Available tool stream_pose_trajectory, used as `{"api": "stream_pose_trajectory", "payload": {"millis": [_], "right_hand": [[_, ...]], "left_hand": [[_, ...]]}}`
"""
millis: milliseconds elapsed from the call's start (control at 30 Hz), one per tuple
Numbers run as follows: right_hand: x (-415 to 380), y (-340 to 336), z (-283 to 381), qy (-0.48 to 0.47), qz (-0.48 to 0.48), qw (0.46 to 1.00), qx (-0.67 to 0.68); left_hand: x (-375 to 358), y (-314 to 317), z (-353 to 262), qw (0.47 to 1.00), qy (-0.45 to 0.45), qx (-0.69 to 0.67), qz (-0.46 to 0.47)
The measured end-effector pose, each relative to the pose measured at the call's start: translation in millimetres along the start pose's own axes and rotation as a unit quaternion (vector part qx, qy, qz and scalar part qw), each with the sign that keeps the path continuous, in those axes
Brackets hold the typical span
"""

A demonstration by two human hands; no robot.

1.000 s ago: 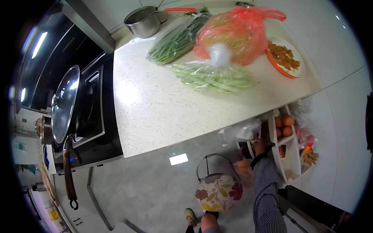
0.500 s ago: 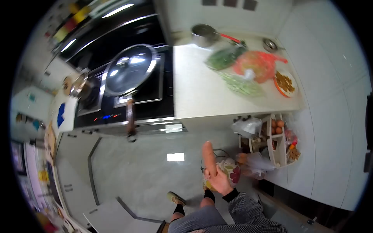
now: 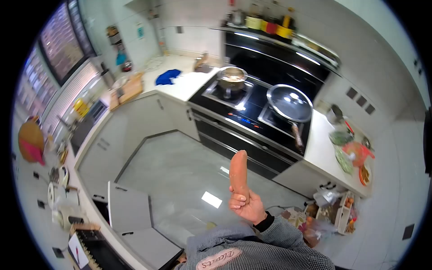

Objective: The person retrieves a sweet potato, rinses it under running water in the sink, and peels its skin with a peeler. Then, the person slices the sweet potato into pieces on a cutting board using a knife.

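My right hand is closed around the lower end of a thick orange carrot, which points upward with its rounded tip free. It is held out in front of my body, above the grey floor. My left hand is out of view. Beyond the carrot stands the cooktop, bearing a frying pan with a glass lid and a steel pot.
Greens in a bag, a red plastic bag and a plate of brown food lie on the right counter. A wooden cutting board rests at the left. One lower cabinet door stands open.
My view has swung left, bringing the window and left counter into sight. My right hand still holds the carrot, now more upright.
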State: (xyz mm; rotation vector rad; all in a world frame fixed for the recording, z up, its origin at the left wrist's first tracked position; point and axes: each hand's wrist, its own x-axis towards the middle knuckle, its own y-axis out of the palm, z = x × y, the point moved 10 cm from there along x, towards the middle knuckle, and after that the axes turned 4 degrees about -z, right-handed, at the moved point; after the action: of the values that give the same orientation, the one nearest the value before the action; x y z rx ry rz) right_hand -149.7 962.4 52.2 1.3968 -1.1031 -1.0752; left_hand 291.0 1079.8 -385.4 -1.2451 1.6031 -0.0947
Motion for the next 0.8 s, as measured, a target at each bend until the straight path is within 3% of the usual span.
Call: {"api": "stream_pose_trajectory", "payload": {"millis": [167, 300, 367, 433, 500, 567, 633, 700, 733, 800], "right_hand": [[97, 21, -69, 0.067, -0.016, 0.997, -0.036], [175, 17, -99, 0.095, -0.073, 0.983, -0.139], [218, 12, -110, 0.119, -0.072, 0.975, -0.171], [266, 3, -119, 0.144, -0.066, 0.966, -0.202], [315, -10, -125, 0.182, -0.059, 0.952, -0.239], [367, -19, -135, 0.223, -0.051, 0.934, -0.274], [425, -20, -137, 0.221, -0.068, 0.854, -0.466], [481, -14, -157, 0.256, -0.050, 0.822, -0.507], [505, -25, -171, 0.303, -0.050, 0.784, -0.540], [542, -43, -193, 0.366, -0.058, 0.702, -0.608]], "left_hand": [[34, -59, 39, 0.993, -0.016, -0.073, -0.092], [75, -112, -1, 0.977, -0.010, -0.082, -0.197], [108, -147, -29, 0.944, 0.005, -0.251, -0.213], [140, -197, -82, 0.910, 0.076, -0.346, -0.215], [169, -250, -135, 0.906, 0.139, -0.290, -0.276], [166, -322, -222, 0.901, 0.179, -0.299, -0.260], [143, -400, -316, 0.895, 0.241, -0.234, -0.295], [131, -460, -381, 0.864, 0.302, -0.173, -0.364], [136, -488, -396, 0.861, 0.291, -0.175, -0.378], [124, -522, -439, 0.811, 0.358, 0.014, -0.462]]}}
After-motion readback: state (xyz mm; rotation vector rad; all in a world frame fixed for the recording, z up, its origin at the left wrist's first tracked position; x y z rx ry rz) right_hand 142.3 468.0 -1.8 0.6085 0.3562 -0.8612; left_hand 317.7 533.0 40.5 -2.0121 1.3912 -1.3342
